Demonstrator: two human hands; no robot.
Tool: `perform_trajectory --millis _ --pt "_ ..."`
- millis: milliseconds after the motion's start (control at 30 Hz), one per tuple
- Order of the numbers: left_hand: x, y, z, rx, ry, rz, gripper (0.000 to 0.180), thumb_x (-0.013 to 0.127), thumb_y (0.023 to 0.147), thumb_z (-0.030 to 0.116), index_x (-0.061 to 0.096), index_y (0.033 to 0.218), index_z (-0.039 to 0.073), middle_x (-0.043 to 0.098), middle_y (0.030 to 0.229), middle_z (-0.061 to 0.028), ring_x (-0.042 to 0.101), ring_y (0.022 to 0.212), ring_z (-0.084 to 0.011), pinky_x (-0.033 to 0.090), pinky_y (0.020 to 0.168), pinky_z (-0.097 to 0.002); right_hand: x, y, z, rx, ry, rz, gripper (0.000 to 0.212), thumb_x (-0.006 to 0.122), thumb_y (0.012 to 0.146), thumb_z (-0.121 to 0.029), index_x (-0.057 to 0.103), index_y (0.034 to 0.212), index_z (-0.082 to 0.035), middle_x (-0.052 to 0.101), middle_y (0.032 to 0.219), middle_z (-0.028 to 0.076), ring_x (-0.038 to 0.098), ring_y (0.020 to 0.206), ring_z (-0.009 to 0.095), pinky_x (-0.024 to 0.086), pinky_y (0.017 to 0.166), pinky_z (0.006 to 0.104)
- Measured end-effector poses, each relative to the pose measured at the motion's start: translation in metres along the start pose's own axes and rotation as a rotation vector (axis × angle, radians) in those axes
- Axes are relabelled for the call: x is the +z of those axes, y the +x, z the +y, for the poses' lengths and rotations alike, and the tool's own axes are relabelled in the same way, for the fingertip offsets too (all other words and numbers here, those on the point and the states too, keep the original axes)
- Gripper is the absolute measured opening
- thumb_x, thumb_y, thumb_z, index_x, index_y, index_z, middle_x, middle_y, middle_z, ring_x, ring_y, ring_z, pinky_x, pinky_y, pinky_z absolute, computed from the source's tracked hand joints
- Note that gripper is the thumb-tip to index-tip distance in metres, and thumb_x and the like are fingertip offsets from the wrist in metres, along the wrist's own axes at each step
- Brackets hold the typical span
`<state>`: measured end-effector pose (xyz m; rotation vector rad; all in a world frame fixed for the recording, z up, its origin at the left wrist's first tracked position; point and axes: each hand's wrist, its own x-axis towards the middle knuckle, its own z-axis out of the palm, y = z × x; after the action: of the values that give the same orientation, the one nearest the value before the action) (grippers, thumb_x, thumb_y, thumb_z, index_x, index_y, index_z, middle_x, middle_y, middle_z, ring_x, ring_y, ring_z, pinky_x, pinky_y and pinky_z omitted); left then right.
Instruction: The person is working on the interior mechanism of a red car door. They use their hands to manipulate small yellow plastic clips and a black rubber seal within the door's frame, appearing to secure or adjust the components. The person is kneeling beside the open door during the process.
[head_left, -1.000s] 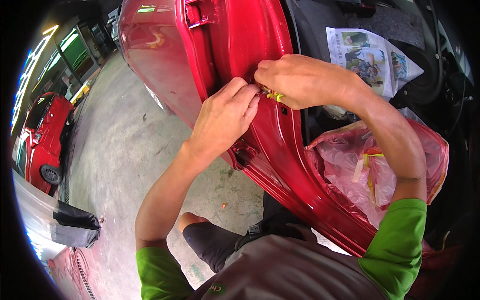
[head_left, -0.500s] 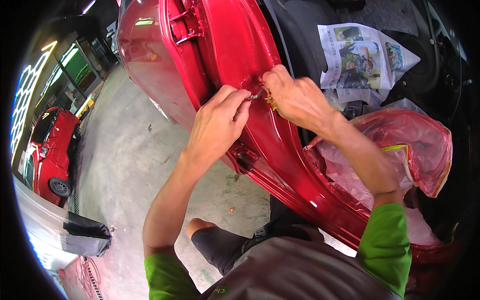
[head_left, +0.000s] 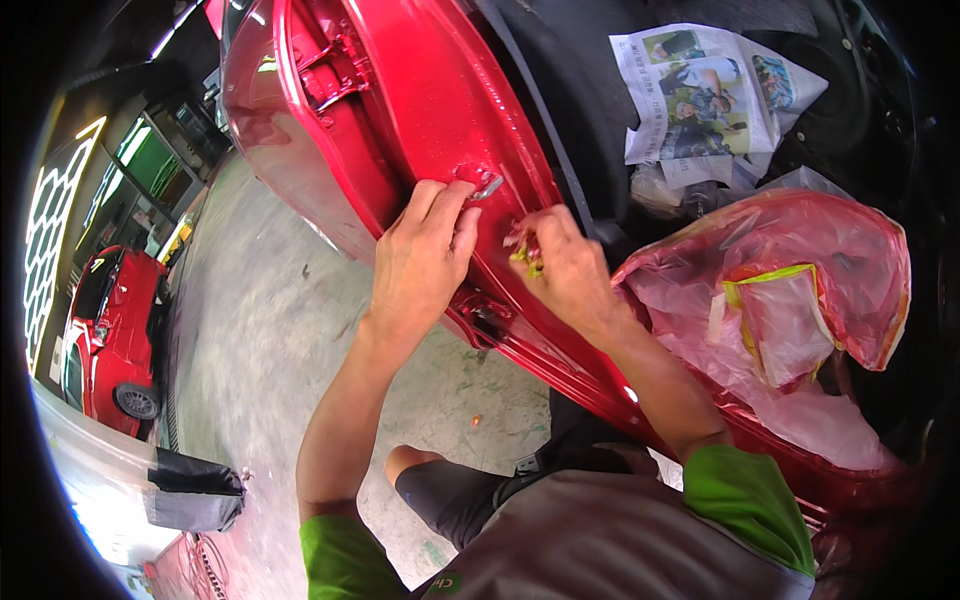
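On the glossy red painted car pillar [head_left: 430, 100], a small silver metal loop [head_left: 489, 187] now shows just past the left fingertips. Half a second ago both hands worked close about it; since then the right hand [head_left: 565, 265], slightly blurred, has drawn down and away, fingers clamped on a crumpled red-and-yellow wad [head_left: 527, 250]. Left hand [head_left: 425, 245] stays beside the loop, fingertips bunched at its left end; whether they grip anything, cannot tell. Judgement: wad is clear of the loop.
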<state>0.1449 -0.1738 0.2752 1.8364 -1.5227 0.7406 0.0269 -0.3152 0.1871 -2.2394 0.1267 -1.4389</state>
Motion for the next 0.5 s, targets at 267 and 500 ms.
perform_trajectory --millis 267,500 --pt "-0.016 0.019 -0.007 -0.057 -0.11 -0.229 0.022 0.061 0.101 0.007 0.071 0.12 0.002 0.06 0.074 -0.0058 0.064 0.067 -0.0159 0.049 0.058 -0.0305 0.012 -0.005 -0.002 0.144 0.496 0.065 0.02 0.067 0.086 0.008 0.065 0.106 0.003 0.071 0.101 0.014 0.072 0.091 0.02 0.058 0.078 0.031" --pt "-0.051 0.074 0.019 -0.696 -0.456 -0.799 0.029 0.053 0.105 0.013 0.065 0.13 0.007 0.048 0.061 0.0034 0.045 0.043 -0.0055 0.036 0.042 -0.0227 0.025 -0.006 -0.014 0.422 0.837 0.031 0.009 0.066 0.096 0.003 0.068 0.105 0.003 0.071 0.093 0.006 0.067 0.082 0.009 0.056 0.072 0.026"
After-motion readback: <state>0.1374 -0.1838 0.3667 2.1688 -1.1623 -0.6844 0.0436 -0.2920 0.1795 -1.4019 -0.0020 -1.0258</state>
